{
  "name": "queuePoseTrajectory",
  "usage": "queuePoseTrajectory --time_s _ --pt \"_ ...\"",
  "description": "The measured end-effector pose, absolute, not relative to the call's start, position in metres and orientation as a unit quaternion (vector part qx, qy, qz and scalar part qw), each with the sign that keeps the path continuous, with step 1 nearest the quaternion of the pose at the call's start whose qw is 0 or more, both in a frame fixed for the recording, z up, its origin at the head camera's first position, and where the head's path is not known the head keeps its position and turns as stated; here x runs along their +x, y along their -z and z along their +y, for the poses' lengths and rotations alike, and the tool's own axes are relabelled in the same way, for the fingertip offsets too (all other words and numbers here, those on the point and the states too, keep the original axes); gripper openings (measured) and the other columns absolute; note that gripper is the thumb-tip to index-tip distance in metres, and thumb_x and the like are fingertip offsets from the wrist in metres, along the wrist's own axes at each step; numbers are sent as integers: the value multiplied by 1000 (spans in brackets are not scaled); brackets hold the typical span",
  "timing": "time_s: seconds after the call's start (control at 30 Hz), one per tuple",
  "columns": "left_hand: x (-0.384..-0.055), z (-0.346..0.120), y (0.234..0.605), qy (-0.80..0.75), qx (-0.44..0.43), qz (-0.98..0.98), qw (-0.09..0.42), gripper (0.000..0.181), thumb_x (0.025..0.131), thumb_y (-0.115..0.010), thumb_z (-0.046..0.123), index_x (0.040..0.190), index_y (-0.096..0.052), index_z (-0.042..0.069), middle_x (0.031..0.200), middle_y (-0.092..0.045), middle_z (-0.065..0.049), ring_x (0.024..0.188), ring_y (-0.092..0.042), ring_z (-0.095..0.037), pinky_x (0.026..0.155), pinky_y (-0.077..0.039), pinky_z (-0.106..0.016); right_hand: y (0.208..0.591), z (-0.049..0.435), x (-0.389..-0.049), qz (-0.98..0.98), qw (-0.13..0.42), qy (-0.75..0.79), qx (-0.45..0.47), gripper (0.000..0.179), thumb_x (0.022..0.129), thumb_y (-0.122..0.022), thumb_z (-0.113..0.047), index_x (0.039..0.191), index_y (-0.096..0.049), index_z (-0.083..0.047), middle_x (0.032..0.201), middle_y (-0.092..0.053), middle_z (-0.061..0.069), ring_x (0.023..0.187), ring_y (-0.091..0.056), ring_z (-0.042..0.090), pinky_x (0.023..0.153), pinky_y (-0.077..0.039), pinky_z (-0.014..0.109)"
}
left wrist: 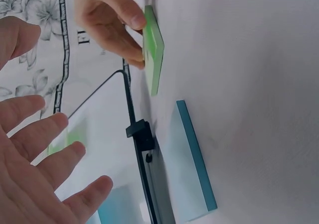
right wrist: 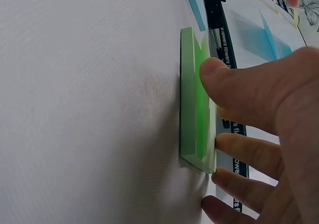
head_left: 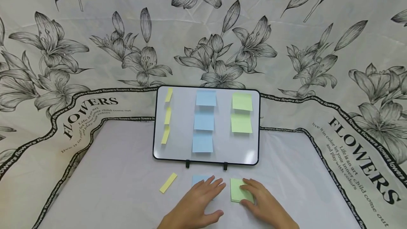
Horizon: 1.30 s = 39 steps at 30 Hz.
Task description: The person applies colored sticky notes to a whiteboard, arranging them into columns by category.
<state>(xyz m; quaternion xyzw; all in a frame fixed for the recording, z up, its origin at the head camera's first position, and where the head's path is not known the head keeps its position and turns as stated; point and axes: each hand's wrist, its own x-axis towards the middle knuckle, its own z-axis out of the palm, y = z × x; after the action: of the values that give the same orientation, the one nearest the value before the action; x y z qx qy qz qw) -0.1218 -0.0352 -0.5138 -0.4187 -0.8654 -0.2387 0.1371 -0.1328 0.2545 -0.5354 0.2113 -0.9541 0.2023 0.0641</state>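
Note:
My right hand point(head_left: 266, 203) is at a light-green sticky note pad point(head_left: 236, 191) on the table, thumb at its near edge and fingertips on its far right part. In the right wrist view, the top sheet point(right wrist: 205, 92) stands slightly raised between thumb and fingers, with a bright green gap under it. My left hand point(head_left: 198, 203) hovers with spread fingers over a blue sticky note pad point(head_left: 198, 179), partly hiding it. The left wrist view shows that pad lying flat, apart from the left fingers.
A whiteboard point(head_left: 181, 151) on black feet point(head_left: 225, 166) stands behind the pads. It carries yellow strips point(head_left: 167, 115), blue notes point(head_left: 202, 142) and two green notes point(head_left: 242, 101) in columns. A yellow strip pad point(head_left: 168, 183) lies left of the blue pad. Flower-printed cloth point(head_left: 210, 52) hangs behind.

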Motion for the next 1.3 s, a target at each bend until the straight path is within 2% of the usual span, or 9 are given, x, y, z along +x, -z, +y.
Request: queuePoseTrajectory --time_s 0.13,0.23,0.43,0.6,0.83,1.0,1.3 --pt "-123 -33 515 249 -427 -862 116 64 102 -59 47 155 -46 13 154 -55 -6 141 -54 -26 105 -53 -49 533 254 -134 -955 54 -211 201 19 91 -78 -28 106 -77 -17 136 -68 6 130 -61 33 105 -51 53" --pt "-124 -31 516 250 -431 -859 113 64 102 -58 47 155 -46 13 153 -55 -5 140 -55 -27 105 -53 -49 533 254 -135 -955 59 -213 197 5 91 -78 -23 96 -77 -20 133 -69 7 128 -62 34 105 -51 53" --pt "-126 -28 519 249 -439 -855 119 63 102 -60 47 154 -47 14 153 -56 -5 139 -56 -28 104 -54 -49 536 253 -137 -953 81 -210 201 17 83 -82 -9 85 -74 -23 127 -73 9 128 -62 40 104 -50 57" --pt "-129 -24 520 244 -444 -853 123 63 101 -61 46 153 -49 13 151 -58 -5 138 -57 -29 104 -54 -49 537 253 -140 -951 108 -213 198 18 84 -83 -10 84 -73 -24 118 -76 6 123 -66 35 100 -54 53" --pt "-131 -15 525 237 -462 -848 103 55 101 -61 43 146 -57 11 148 -60 -5 137 -57 -30 104 -54 -48 534 252 -148 -948 106 -250 167 14 88 -80 -10 101 -78 -12 106 -78 4 107 -74 27 92 -59 46" --pt "-130 -6 527 215 -472 -850 86 50 102 -59 43 143 -60 14 146 -62 -3 136 -58 -28 104 -54 -45 531 252 -154 -955 82 -250 137 8 92 -77 -14 100 -77 -15 101 -78 2 102 -75 25 89 -60 45" --pt "-131 10 531 186 -474 -857 81 50 103 -56 48 143 -61 18 145 -63 2 136 -59 -22 105 -54 -38 534 253 -159 -948 126 -253 147 9 89 -79 -11 95 -76 -16 91 -78 -2 89 -75 19 79 -61 40"
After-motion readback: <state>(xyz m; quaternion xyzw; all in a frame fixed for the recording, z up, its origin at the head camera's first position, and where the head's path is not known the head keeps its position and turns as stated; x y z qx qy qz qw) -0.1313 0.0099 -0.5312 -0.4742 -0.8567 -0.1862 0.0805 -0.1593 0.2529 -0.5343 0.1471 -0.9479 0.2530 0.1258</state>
